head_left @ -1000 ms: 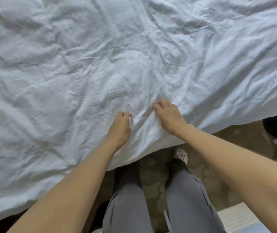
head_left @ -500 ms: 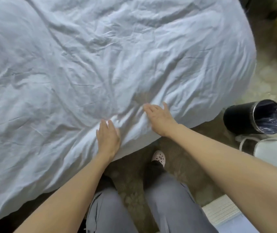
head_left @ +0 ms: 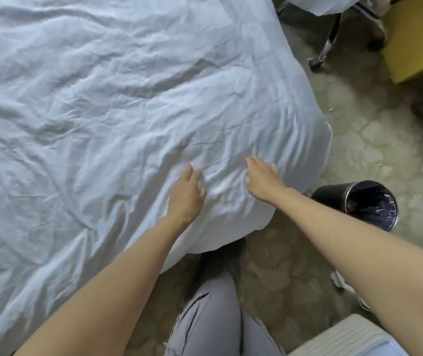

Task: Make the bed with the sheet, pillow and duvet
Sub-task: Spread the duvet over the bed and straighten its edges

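Pressing flat hands (head_left: 227, 187) — wrinkled white duvet (head_left: 118, 104).

Left hand (head_left: 186, 194), right hand (head_left: 263, 179) flat on wrinkled white duvet (head_left: 107, 104); black bin (head_left: 359, 204) near.

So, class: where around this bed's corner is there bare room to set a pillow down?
Bare carpet lies between the white cover, the black bin and the yellow box. The cover left of the left hand is free too. Crowded: near the bin and the chair legs.

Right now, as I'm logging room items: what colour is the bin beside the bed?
The bin is black; head view.
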